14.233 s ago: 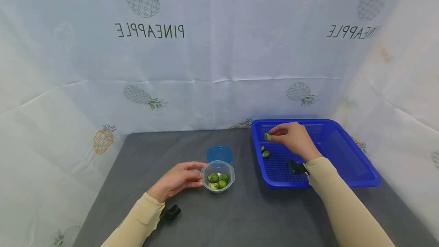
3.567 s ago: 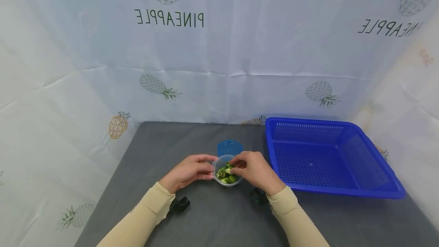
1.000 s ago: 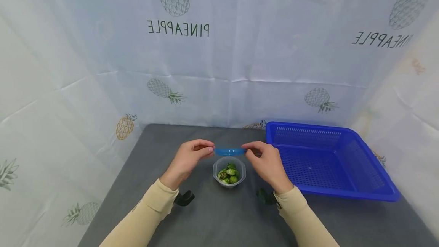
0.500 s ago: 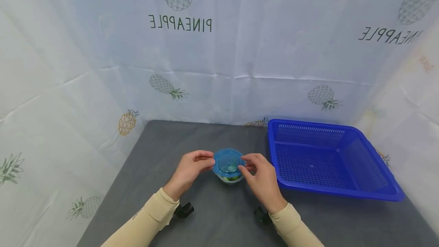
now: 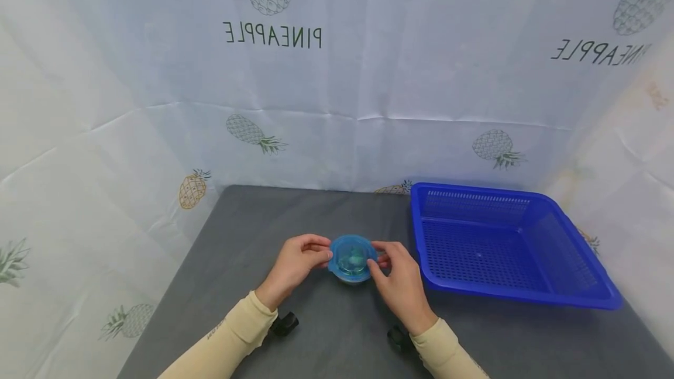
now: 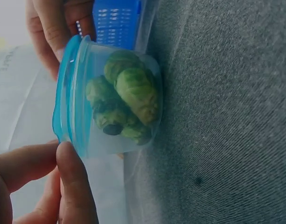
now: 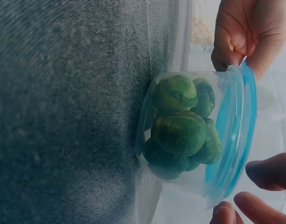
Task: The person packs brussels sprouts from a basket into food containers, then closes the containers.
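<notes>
A clear plastic container (image 7: 147, 126) stands on the grey table, with several Brussels sprouts (image 6: 133, 93) inside. Its blue lid (image 5: 351, 256) lies over the rim; in the right wrist view the lid sits close against it, though whether it is snapped down I cannot tell. My left hand (image 5: 298, 261) pinches the lid's left edge between thumb and fingers. On the opposite side my right hand (image 5: 398, 276) holds the lid's edge, thumb on top and fingers at the rim. Through the lid the sprouts show only dimly in the head view.
A blue perforated basket (image 5: 479, 250) stands to the right of my right hand, with no sprouts visible in it. Behind the grey table (image 5: 295, 209) hangs a white curtain (image 5: 337, 151) printed with pineapples.
Both hands lifted the blue lid from behind the container, brought it forward and lowered it onto the rim. Earlier, sprouts went from the basket into the container.
</notes>
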A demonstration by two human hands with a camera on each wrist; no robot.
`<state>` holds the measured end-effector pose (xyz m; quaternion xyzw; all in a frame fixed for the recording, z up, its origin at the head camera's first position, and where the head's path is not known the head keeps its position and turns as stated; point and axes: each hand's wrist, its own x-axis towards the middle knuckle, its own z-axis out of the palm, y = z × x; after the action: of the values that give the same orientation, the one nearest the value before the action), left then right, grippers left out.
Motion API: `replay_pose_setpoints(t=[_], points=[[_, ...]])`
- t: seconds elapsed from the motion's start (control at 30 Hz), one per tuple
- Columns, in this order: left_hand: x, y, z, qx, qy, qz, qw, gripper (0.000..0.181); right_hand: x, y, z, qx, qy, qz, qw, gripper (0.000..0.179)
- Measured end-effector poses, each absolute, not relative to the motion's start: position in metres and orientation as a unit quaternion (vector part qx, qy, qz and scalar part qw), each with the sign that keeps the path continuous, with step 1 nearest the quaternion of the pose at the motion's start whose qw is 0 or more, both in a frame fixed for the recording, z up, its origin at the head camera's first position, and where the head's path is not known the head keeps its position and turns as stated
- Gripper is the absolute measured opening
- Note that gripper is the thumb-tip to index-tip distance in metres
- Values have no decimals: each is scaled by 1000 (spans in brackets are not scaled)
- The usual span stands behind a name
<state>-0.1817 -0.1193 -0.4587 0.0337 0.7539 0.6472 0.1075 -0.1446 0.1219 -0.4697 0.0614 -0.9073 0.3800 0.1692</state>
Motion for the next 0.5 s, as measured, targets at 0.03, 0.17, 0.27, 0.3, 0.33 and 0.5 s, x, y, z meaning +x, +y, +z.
replay_pose_setpoints(t=[0.03, 0.17, 0.27, 0.3, 0.33, 0.5], points=[[-182, -120, -458, 33, 756, 645, 109, 30, -145, 121, -470, 61, -907, 380, 168, 36], [-185, -122, -458, 27, 762, 637, 117, 31, -148, 120, -471, 54, -905, 388, 164, 36], [-188, -124, -459, 18, 761, 633, 142, 36, -152, 120, -474, 42, -903, 404, 142, 38], [-189, -124, -461, 17, 756, 636, 153, 38, -154, 121, -475, 35, -902, 412, 127, 38], [-190, -125, -462, 16, 751, 639, 166, 40, -156, 121, -476, 28, -899, 422, 111, 39], [-194, -126, -469, 9, 719, 660, 215, 43, -164, 122, -479, -8, -859, 511, 35, 35]])
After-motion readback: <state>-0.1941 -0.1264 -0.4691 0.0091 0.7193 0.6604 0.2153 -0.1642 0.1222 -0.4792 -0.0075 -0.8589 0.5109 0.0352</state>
